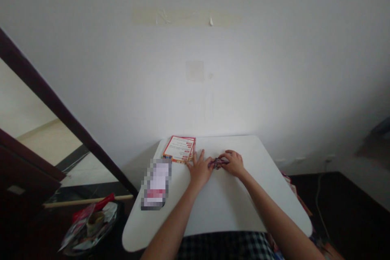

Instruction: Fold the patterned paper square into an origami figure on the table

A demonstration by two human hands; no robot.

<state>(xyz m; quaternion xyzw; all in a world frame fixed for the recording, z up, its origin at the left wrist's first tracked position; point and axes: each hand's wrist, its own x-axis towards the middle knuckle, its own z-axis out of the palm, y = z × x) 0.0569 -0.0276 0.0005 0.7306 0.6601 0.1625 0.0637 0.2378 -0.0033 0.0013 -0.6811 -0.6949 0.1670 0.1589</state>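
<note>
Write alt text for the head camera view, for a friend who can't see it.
A person's right hand presses on a small dark-and-pink item beside their spread left hand, on a white table. Red-bordered cards lie near the far edge, and a pixelated rectangular item lies to the left.

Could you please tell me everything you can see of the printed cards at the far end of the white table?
The printed cards form a small, slightly fanned stack lying flat near the far left edge of the white table. They look like paper or thin card, white in the middle with red and orange borders and small red labels; the text is too small to read. The fingers of the person's left hand are close to the near corner, but contact cannot be told.
</note>
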